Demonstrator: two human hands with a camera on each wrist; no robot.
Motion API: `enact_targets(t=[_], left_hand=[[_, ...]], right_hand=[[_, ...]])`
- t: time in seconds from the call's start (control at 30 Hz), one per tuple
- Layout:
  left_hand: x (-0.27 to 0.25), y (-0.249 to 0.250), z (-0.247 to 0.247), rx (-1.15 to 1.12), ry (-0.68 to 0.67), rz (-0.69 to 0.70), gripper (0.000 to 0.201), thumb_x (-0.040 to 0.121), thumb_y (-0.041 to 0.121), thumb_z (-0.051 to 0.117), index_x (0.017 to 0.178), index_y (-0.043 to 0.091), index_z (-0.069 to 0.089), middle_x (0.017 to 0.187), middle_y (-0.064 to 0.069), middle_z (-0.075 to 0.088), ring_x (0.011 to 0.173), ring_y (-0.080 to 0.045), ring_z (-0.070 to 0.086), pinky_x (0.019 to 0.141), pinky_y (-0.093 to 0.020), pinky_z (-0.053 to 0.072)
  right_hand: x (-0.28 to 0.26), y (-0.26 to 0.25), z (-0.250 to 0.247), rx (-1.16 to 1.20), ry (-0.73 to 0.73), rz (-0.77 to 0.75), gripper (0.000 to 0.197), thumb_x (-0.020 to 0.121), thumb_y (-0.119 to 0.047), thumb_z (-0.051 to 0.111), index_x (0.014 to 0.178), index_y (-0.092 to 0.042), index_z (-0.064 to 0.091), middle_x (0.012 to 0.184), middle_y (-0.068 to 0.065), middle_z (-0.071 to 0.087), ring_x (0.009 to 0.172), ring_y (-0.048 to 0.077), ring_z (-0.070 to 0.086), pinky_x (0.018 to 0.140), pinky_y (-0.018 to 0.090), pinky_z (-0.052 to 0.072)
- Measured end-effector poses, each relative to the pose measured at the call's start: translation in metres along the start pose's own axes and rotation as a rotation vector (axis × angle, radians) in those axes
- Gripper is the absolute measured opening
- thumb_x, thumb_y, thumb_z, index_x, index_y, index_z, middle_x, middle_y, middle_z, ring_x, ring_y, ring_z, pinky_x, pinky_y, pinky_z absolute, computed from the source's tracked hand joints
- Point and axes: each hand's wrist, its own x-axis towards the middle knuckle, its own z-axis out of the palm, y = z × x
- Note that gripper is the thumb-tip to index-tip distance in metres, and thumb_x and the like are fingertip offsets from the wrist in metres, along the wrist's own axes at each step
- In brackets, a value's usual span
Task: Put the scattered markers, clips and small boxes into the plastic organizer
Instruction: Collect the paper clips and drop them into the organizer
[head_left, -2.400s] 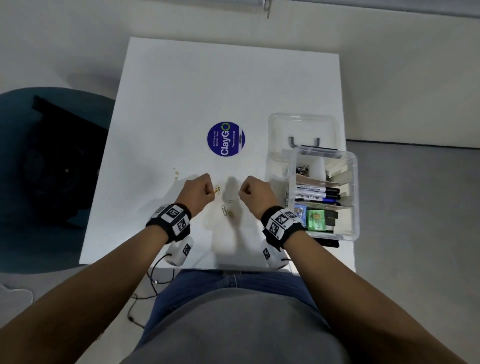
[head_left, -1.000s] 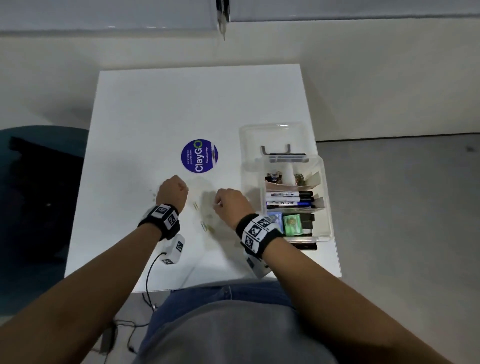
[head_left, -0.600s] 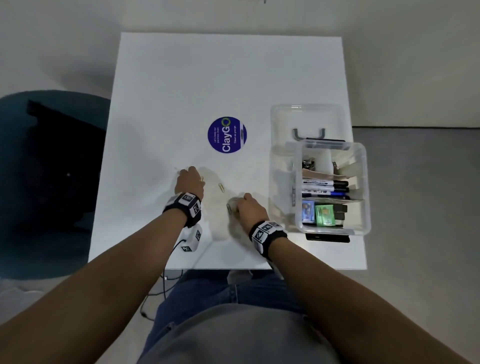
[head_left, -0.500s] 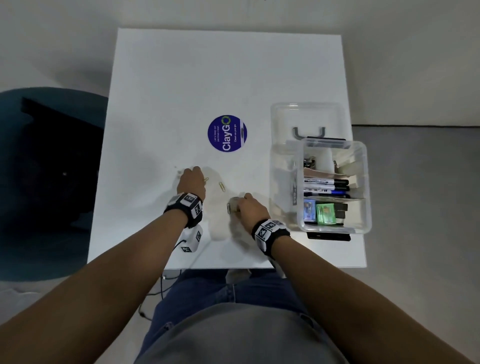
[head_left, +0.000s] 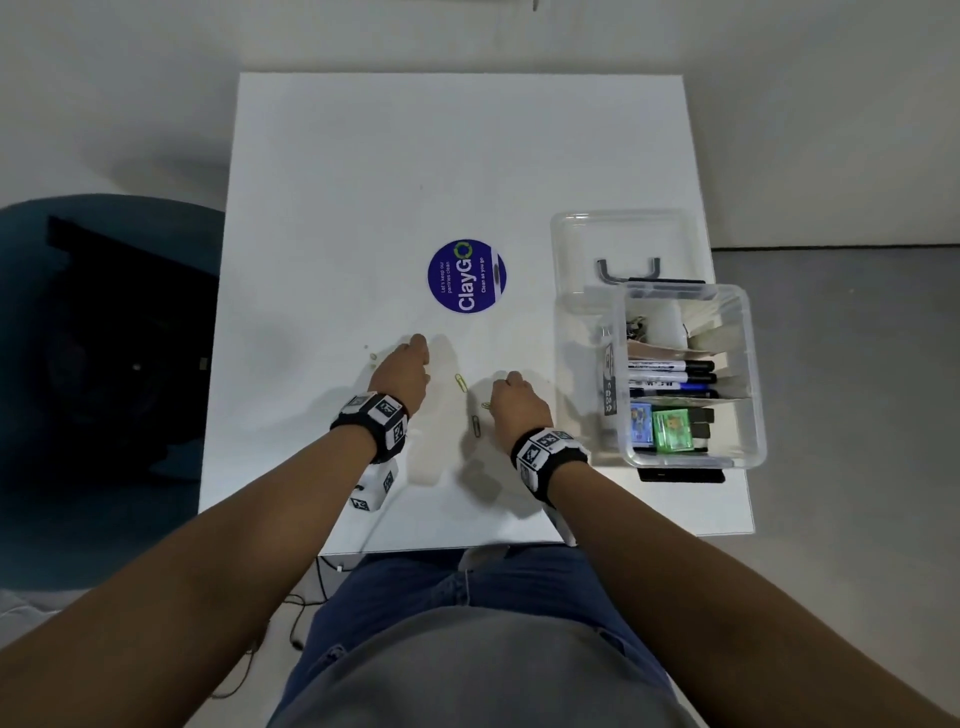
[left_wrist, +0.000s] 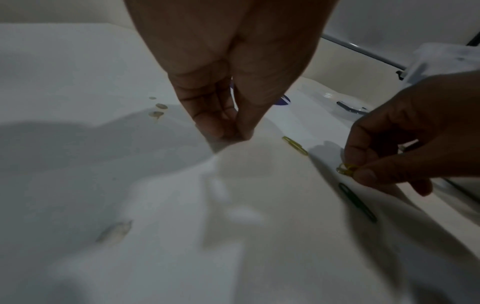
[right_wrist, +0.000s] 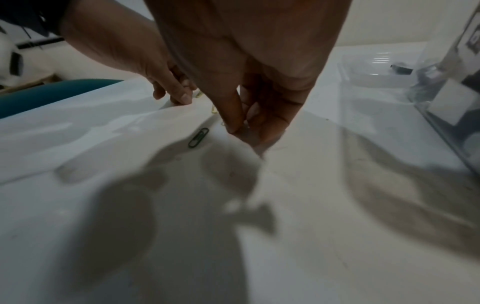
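1. the right hand (head_left: 519, 408) is down on the smooth white table (head_left: 363, 171), thumb and fingertips pinching a small gold wire paper clip (left_wrist: 346, 169) just above the surface.
2. the left hand (head_left: 402, 371) sits just left of it, fingers bunched together with the tips pressed to the tabletop; whether they hold anything, the pictures cannot tell.
3. between the two hands lies a second gold paper clip (head_left: 461, 382), a thin bent loop lying flat on the table.
4. a dark green paper clip (head_left: 476, 426) lies flat just nearer the person, close beside the right hand and apart from it.
5. the plastic organizer (head_left: 748, 364), a clear hard-walled box with rounded corners, stands at the table's right edge, near the right hand.
6. inside it, cardboard dividers split the space: black-capped markers (head_left: 670, 374) lie side by side in the middle section, and a glossy green small box (head_left: 672, 430) sits beside a blue one (head_left: 641, 423) in the near section.
7. its clear lid (head_left: 623, 234) with a grey handle lies flat just beyond it.
8. a round purple sticker (head_left: 466, 276) marks the table centre, and a few small yellowish spots (left_wrist: 158, 111) dot the surface near the left hand.
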Motion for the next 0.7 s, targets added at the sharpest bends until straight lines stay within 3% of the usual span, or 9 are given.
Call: enact_targets(t=[0.13, 0.23, 0.33, 0.47, 0.57, 0.63, 0.7], left_hand=[[0.003, 0.001, -0.007, -0.01, 0.121, -0.057, 0.018, 0.092, 0.018, 0.054, 0.104, 0.006, 0.047, 0.095, -0.01, 0.063, 0.082, -0.03, 0.06, 0.069, -0.038, 0.048], [0.014, 0.002, -0.012, -0.015, 0.188, -0.167, 0.03, 0.093, 0.026, 0.053, 0.111, 0.003, 0.048, 0.109, -0.016, 0.06, 0.098, -0.036, 0.061, 0.077, -0.044, 0.05], [0.021, 0.007, -0.01, 0.035, 0.137, -0.208, 0.041, 0.092, 0.031, 0.058, 0.119, 0.002, 0.049, 0.121, -0.018, 0.054, 0.111, -0.036, 0.056, 0.087, -0.046, 0.048], [0.026, 0.016, -0.001, 0.133, 0.046, -0.112, 0.027, 0.094, 0.015, 0.055, 0.117, 0.001, 0.052, 0.122, -0.019, 0.053, 0.111, -0.036, 0.056, 0.089, -0.046, 0.048], [0.022, 0.015, 0.001, 0.102, 0.018, 0.041, 0.012, 0.094, 0.013, 0.055, 0.103, 0.006, 0.056, 0.107, -0.014, 0.059, 0.098, -0.031, 0.058, 0.08, -0.04, 0.047], [0.017, 0.015, 0.001, 0.066, -0.017, 0.167, 0.008, 0.092, 0.014, 0.058, 0.099, 0.009, 0.057, 0.099, -0.01, 0.064, 0.091, -0.028, 0.061, 0.077, -0.038, 0.048], [0.013, 0.018, 0.002, 0.119, -0.08, 0.29, 0.016, 0.09, 0.014, 0.061, 0.104, 0.011, 0.058, 0.099, -0.009, 0.067, 0.09, -0.027, 0.062, 0.079, -0.037, 0.05]], right_hand=[[-0.001, -0.002, -0.001, 0.055, -0.029, 0.045, 0.036, 0.093, -0.008, 0.045, 0.128, 0.0, 0.045, 0.13, 0.017, 0.044, 0.114, 0.034, 0.052, 0.087, 0.042, 0.047], [-0.003, 0.0, 0.002, 0.118, -0.028, 0.072, 0.034, 0.092, -0.007, 0.044, 0.125, -0.001, 0.047, 0.125, 0.018, 0.051, 0.108, 0.037, 0.058, 0.085, 0.04, 0.047], [-0.007, 0.001, 0.003, 0.208, -0.009, 0.108, 0.028, 0.09, -0.004, 0.041, 0.117, -0.001, 0.049, 0.116, 0.021, 0.06, 0.103, 0.038, 0.059, 0.077, 0.037, 0.044], [-0.017, -0.012, 0.001, 0.428, -0.007, 0.138, 0.025, 0.089, -0.009, 0.045, 0.114, -0.004, 0.048, 0.108, 0.019, 0.061, 0.094, 0.038, 0.061, 0.08, 0.041, 0.053], [-0.02, -0.025, 0.01, 0.485, 0.01, 0.167, 0.022, 0.091, -0.01, 0.045, 0.112, -0.004, 0.048, 0.105, 0.02, 0.062, 0.09, 0.039, 0.063, 0.078, 0.045, 0.055], [-0.016, -0.028, 0.017, 0.47, 0.032, 0.22, 0.023, 0.093, -0.01, 0.044, 0.115, -0.002, 0.046, 0.108, 0.021, 0.061, 0.094, 0.039, 0.062, 0.074, 0.038, 0.051], [-0.014, -0.027, 0.02, 0.448, 0.038, 0.261, 0.024, 0.096, -0.01, 0.042, 0.117, 0.0, 0.046, 0.113, 0.022, 0.061, 0.1, 0.039, 0.061, 0.073, 0.035, 0.043]])
